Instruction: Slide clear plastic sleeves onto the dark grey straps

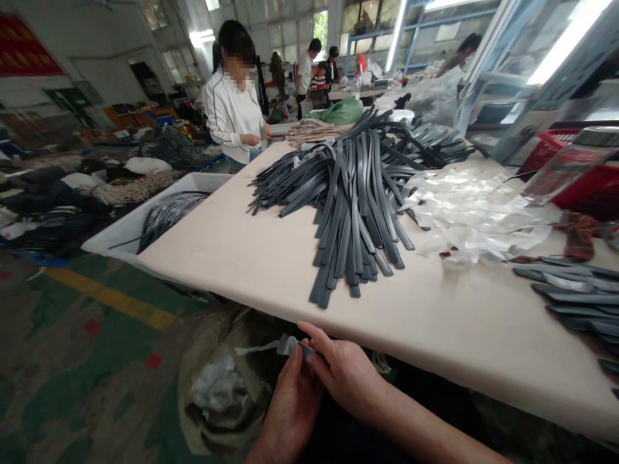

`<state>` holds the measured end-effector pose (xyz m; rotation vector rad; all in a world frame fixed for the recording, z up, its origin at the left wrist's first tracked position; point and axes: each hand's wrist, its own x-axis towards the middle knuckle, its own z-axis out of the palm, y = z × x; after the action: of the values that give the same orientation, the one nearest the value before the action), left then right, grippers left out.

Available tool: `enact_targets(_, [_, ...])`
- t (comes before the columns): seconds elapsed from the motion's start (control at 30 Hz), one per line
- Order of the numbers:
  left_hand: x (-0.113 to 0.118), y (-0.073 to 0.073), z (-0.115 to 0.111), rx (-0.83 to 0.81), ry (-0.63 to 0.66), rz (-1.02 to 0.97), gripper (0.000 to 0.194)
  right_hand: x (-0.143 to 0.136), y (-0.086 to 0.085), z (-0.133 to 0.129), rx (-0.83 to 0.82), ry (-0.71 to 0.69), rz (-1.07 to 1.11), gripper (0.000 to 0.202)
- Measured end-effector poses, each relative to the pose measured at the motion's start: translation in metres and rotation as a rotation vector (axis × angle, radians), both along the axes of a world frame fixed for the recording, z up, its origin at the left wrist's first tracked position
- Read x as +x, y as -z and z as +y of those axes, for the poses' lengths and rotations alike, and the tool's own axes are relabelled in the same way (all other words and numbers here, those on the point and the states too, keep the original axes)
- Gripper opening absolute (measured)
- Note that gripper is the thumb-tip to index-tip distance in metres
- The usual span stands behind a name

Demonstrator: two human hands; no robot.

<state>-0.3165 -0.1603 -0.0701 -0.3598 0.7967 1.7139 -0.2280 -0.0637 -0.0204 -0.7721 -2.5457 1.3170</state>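
Note:
My left hand (294, 403) and my right hand (348, 374) meet just below the table's front edge. Between their pinched fingertips is the end of a dark grey strap (308, 352), with a wrinkled piece of clear plastic film (286, 345) at it. A thin tail of the film trails off to the left. My right index finger is stretched out above the thumb, and the rest of the strap is hidden by my hands. On the table ahead lies a large fanned pile of dark grey straps (348, 212).
Loose clear film (478, 212) and more dark straps (575, 296) lie on the right of the beige table (232, 258). Red baskets (590, 187) stand behind. Below left are a sack with film scraps (217, 386) and a white bin (111, 235). A co-worker (236, 109) stands across.

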Motion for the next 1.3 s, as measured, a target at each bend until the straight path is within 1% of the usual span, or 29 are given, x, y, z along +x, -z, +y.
enact_targets(0.07, [-0.007,-0.001,0.001,-0.043,-0.047,0.024,0.021,0.004,-0.006,0.003,-0.031,-0.012,-0.02,0.059])
enact_targets(0.13, [-0.019,-0.006,0.003,-0.126,-0.156,0.011,0.022,0.015,-0.015,0.008,-0.052,-0.039,-0.019,0.067])
enact_targets(0.2, [-0.03,-0.011,0.003,-0.186,-0.27,-0.011,0.022,0.029,-0.023,0.013,-0.087,-0.041,-0.012,0.063])
enact_targets(0.27, [-0.032,-0.014,0.003,-0.193,-0.306,-0.019,0.019,0.037,-0.028,0.017,-0.112,-0.02,-0.014,0.054])
enact_targets(0.3, [-0.029,-0.015,0.003,-0.189,-0.286,-0.027,0.017,0.037,-0.028,0.018,-0.108,-0.013,-0.024,0.052])
enact_targets(0.43, [-0.006,-0.013,0.004,-0.114,-0.085,-0.096,0.014,0.023,-0.022,0.02,-0.022,-0.009,-0.062,0.045])
enact_targets(0.47, [-0.002,-0.012,0.005,-0.096,-0.058,-0.101,0.014,0.02,-0.02,0.021,-0.009,-0.004,-0.071,0.045])
enact_targets(0.5, [0.0,-0.012,0.006,-0.089,-0.058,-0.096,0.014,0.019,-0.019,0.022,-0.002,0.002,-0.078,0.044])
enact_targets(0.57, [-0.002,-0.012,0.007,-0.11,-0.12,-0.074,0.013,0.023,-0.021,0.026,0.004,0.014,-0.093,0.045])
enact_targets(0.63, [-0.005,-0.013,0.007,-0.132,-0.166,-0.075,0.012,0.035,-0.025,0.03,0.038,0.029,-0.132,0.046])
enact_targets(0.67, [-0.006,-0.013,0.007,-0.136,-0.169,-0.088,0.011,0.042,-0.027,0.031,0.071,0.032,-0.166,0.047])
enact_targets(0.77, [0.003,-0.009,0.004,-0.156,-0.131,-0.116,0.01,0.054,-0.027,0.027,0.183,0.012,-0.3,0.049])
enact_targets(0.83, [0.015,-0.004,0.002,-0.16,-0.072,-0.116,0.01,0.05,-0.022,0.019,0.201,-0.001,-0.326,0.047])
enact_targets(0.9, [0.025,0.001,0.001,-0.097,0.023,-0.104,0.014,0.042,-0.014,0.011,0.188,0.006,-0.316,0.045])
enact_targets(0.97, [0.028,0.003,0.001,-0.009,0.095,-0.077,0.02,0.037,-0.01,0.008,0.157,0.021,-0.288,0.046])
enact_targets(1.0, [0.027,0.003,0.001,0.012,0.098,-0.065,0.021,0.038,-0.01,0.009,0.131,0.023,-0.265,0.048])
enact_targets(1.03, [0.024,0.002,0.001,0.003,0.072,-0.058,0.021,0.042,-0.011,0.011,0.096,0.017,-0.232,0.051])
enact_targets(1.1, [0.017,-0.002,0.002,-0.067,-0.016,-0.067,0.017,0.055,-0.018,0.017,0.031,0.007,-0.151,0.054])
enact_targets(1.17, [0.012,-0.005,0.002,-0.127,-0.081,-0.091,0.014,0.069,-0.025,0.024,0.03,0.021,-0.118,0.05])
enact_targets(1.23, [0.015,-0.006,0.001,-0.125,-0.055,-0.114,0.013,0.072,-0.025,0.026,0.074,0.029,-0.143,0.046])
enact_targets(1.3, [0.022,-0.004,0.001,-0.079,0.02,-0.132,0.015,0.063,-0.018,0.023,0.111,0.022,-0.19,0.044])
